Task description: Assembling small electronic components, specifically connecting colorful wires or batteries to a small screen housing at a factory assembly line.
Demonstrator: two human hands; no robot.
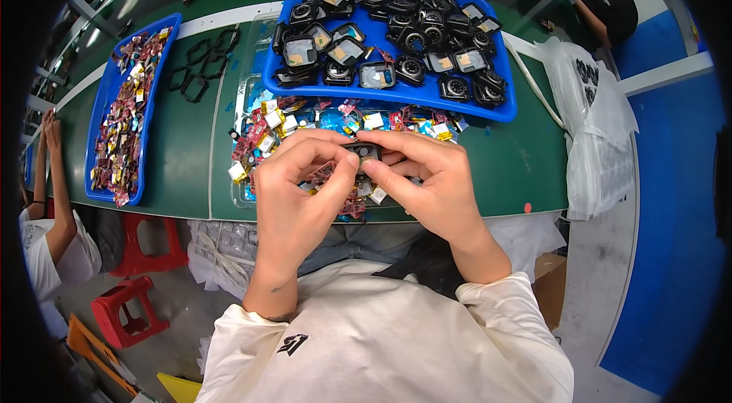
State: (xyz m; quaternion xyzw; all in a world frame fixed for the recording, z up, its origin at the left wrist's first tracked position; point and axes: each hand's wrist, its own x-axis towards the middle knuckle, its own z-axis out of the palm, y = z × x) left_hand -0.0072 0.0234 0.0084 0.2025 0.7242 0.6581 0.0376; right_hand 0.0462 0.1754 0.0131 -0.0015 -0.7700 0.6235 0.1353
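The left hand [301,183] and the right hand [436,183] are pinching together one small black casing [369,150] with their fingertips. They are holding it above a heap of small red, white and yellow parts [263,136] on the green counter [526,166]. Beyond it, a wide blue tray [412,100] is carrying many black watch bodies [431,18]. Several black frames [206,59] are lying at left, near a narrow blue tray [157,86].

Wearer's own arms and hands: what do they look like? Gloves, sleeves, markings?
Left hand and right hand: bare, no gloves, rings or watch visible. White short sleeves end around the elbows. Left forearm carries a small dark mark, too small to identify. No cables visible on either arm.
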